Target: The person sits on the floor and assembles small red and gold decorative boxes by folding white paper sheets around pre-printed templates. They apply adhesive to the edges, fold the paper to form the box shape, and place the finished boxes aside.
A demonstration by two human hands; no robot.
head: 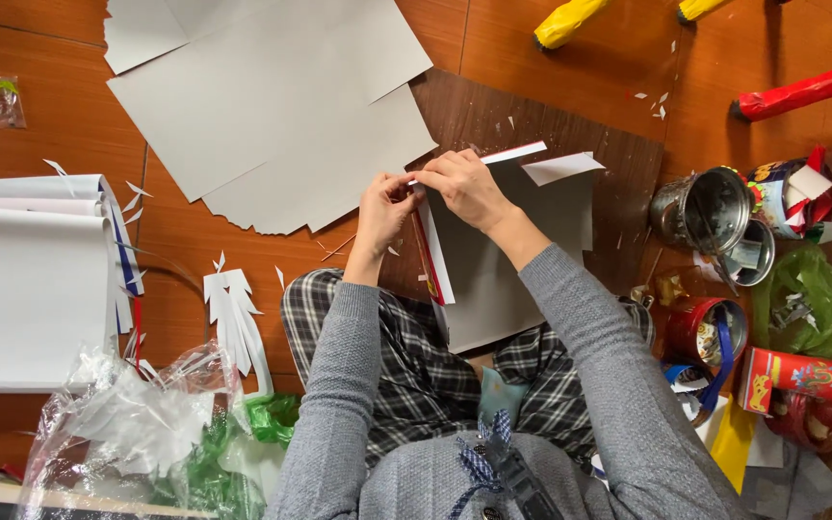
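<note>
Seated on the floor, the person pinches the far edge of a folded grey card (493, 260) over the lap with 2 closed hands, left hand (382, 214) beside right hand (469, 185), seemingly creasing its fold, which next calls for firm, even pressure.

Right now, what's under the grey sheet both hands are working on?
Under the grey sheet a dark brown board shows beyond its top edge, and plaid-clad legs near its lower edge. Both hands, left and right, pinch its top. Anything directly beneath is covered.

Red printed tube carton (811, 378), lower right
</note>
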